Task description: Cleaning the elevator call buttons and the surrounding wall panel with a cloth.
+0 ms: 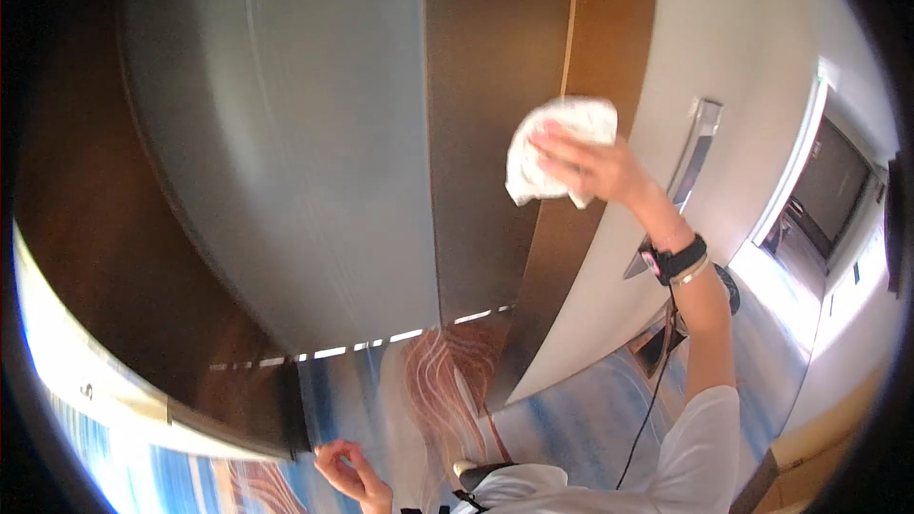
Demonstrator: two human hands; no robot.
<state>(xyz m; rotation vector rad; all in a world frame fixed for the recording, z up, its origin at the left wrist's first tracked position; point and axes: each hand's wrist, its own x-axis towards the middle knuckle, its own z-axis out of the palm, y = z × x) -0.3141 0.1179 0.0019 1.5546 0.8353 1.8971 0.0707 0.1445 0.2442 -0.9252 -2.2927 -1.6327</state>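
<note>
My right hand (596,164) holds a bunched white cloth (543,157), its fingers spread over it. The cloth lies over the brown frame (493,121) around a tall grey panel (321,143), near a thin pale vertical line in the frame. Whether it presses on the surface is hard to tell. A black wristwatch and a thin bangle sit on my right wrist. Low in the view, my left hand (350,475) hangs above the carpet with loosely curled fingers and nothing visible in it.
On the pale wall to the right is a narrow metal plate (696,150). A black cable (653,400) hangs by my right arm. Patterned carpet (571,414) covers the floor. Farther right is a dark door (832,178); bright light comes in at lower left.
</note>
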